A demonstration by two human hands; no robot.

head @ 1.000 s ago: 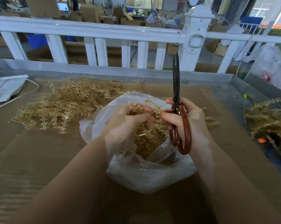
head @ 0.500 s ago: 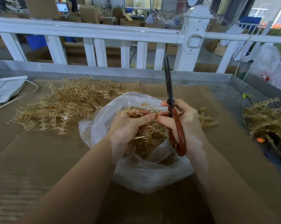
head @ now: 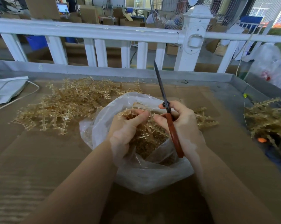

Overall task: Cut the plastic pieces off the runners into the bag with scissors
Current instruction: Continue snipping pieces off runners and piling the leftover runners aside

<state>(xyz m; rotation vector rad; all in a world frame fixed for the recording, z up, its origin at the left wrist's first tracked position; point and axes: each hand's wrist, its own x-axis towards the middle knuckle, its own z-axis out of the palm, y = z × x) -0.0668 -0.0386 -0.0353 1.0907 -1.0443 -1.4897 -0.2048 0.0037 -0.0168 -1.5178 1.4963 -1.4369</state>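
Holding a tan plastic runner (head: 135, 113) over the clear plastic bag (head: 146, 177) beneath both hands, the left hand (head: 127, 126) pinches it; the right hand (head: 181, 125) grips the red-handled scissors (head: 168, 113), blades together, pointing away. Next, I judge, blades must part and meet the runner.

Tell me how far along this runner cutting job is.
Done: cut pieces fill the clear bag. In hand: the left hand grips a runner above it; the right hand holds the scissors, blades closed. Left: the runner pile behind.

both hands curled, left hand (head: 127, 126) facing right hand (head: 180, 125), fingertips nearly touching.
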